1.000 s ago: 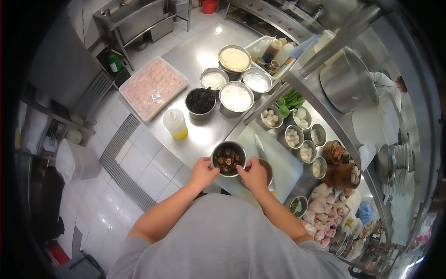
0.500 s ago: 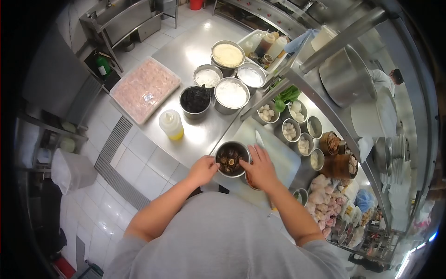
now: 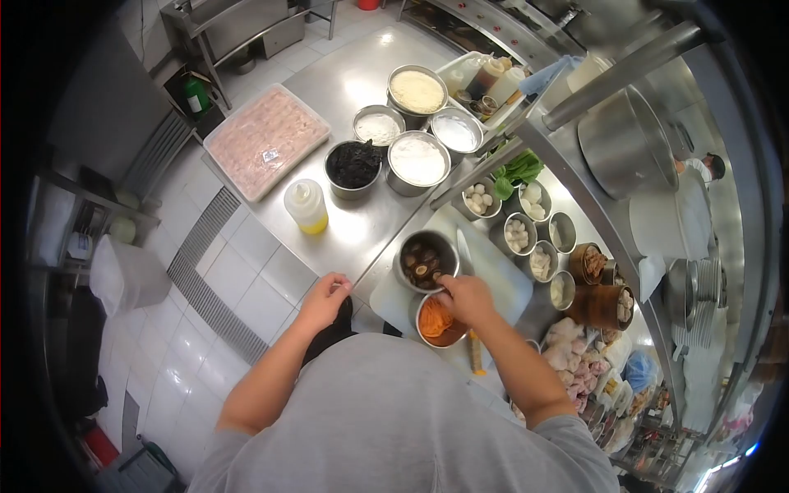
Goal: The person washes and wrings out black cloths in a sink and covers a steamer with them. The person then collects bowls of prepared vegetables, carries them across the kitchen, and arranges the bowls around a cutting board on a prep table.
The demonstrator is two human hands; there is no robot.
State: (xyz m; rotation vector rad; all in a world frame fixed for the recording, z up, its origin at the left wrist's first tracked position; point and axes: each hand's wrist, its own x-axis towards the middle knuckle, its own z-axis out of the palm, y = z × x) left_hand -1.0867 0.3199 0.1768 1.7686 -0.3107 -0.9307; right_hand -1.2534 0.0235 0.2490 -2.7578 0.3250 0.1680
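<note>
A round metal pot (image 3: 406, 278) of dark mushrooms (image 3: 423, 261) is tilted over the near side of the white cutting board (image 3: 501, 287). My right hand (image 3: 467, 298) grips its rim on the near right side. My left hand (image 3: 326, 301) is off the pot, at the table's front edge, with fingers curled in and nothing visible in them. Just below the pot, close to my body, stands a metal container (image 3: 448, 338) of orange shreds (image 3: 434, 316). A knife (image 3: 465, 251) lies on the board behind the pot, its near part hidden.
A squeeze bottle (image 3: 306, 207) of yellow liquid stands left, near a pot of black food (image 3: 353, 167) and several pots of pale powder (image 3: 417, 160). A tray of pink meat (image 3: 267, 141) lies farther left. Small food pots, bamboo steamers (image 3: 596, 306) and a metal shelf post (image 3: 485, 168) line the right.
My left hand has let go of the pot and drawn back left. My right hand has shifted to the near rim, and the pot has moved right and tilted, uncovering the orange shreds.
</note>
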